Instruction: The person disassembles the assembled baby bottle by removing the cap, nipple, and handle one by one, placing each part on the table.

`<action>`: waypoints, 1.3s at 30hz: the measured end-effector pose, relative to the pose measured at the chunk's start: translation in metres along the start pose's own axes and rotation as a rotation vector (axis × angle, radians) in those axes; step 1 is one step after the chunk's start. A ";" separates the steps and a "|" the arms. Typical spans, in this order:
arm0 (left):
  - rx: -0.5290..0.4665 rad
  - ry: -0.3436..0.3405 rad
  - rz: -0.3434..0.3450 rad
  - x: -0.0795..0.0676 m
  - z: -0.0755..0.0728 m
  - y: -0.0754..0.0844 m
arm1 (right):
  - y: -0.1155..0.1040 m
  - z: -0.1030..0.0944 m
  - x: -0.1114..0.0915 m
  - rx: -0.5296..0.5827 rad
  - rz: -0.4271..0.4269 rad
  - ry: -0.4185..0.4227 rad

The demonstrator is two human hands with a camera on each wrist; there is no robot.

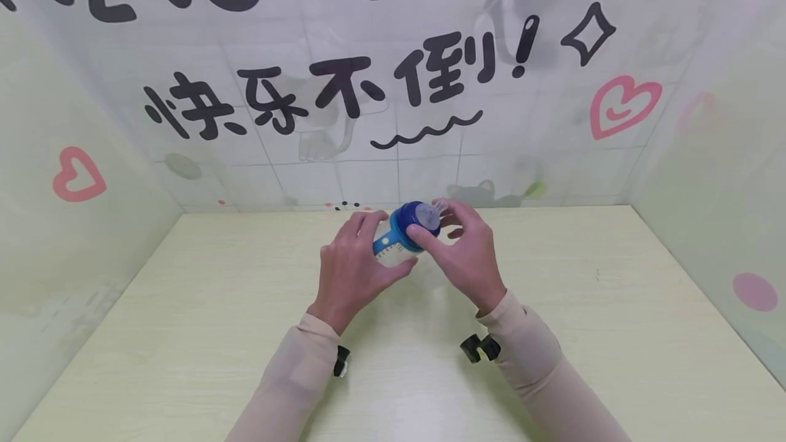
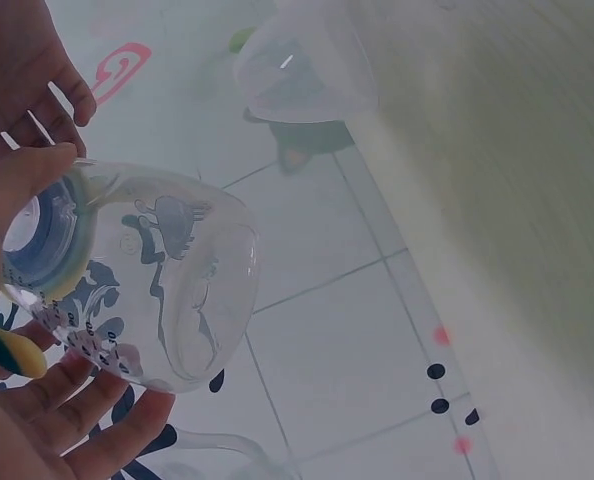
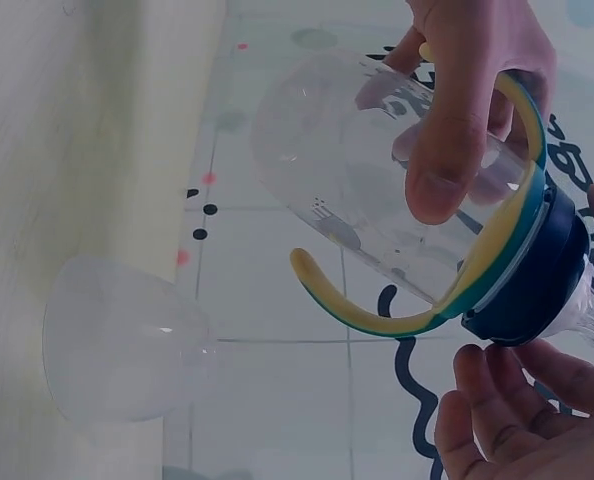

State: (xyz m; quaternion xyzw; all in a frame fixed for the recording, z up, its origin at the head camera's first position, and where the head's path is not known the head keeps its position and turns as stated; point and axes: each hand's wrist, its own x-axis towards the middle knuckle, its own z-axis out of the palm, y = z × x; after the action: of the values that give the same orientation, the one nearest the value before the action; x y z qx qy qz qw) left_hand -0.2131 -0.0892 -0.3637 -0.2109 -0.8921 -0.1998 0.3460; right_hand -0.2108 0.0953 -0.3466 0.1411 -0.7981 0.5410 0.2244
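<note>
A clear baby bottle (image 1: 387,244) with a dark blue collar (image 1: 413,219) and a clear teat (image 1: 440,206) is tilted, its teat pointing to the upper right in the head view. My left hand (image 1: 353,258) grips the bottle's body, thumb on one side and fingers on the other. At the collar my right hand (image 1: 469,251) curls its thumb and fingers round the teat end; in the right wrist view the fingertips lie right by the collar's edge. Curved blue-and-yellow handles (image 3: 367,322) stick out from below the collar.
A translucent dome-shaped cap (image 3: 127,340) stands on the pale wooden table (image 1: 184,333), beyond the bottle in the left wrist view. A printed white wall sheet (image 1: 344,176) rises at the table's back edge, with side panels at left and right.
</note>
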 end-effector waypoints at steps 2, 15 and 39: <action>0.010 -0.001 0.004 0.000 0.000 0.000 | 0.001 0.000 0.000 -0.011 0.007 -0.001; -0.003 -0.004 -0.001 0.000 0.000 0.000 | 0.002 0.000 -0.001 0.026 0.002 -0.016; -0.081 -0.010 -0.016 0.000 -0.001 -0.001 | 0.000 -0.004 0.001 0.148 -0.061 -0.126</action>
State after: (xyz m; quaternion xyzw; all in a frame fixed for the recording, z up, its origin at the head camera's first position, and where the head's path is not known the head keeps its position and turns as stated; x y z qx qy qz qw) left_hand -0.2130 -0.0904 -0.3628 -0.2188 -0.8867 -0.2372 0.3311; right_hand -0.2110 0.0991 -0.3445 0.2154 -0.7639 0.5814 0.1792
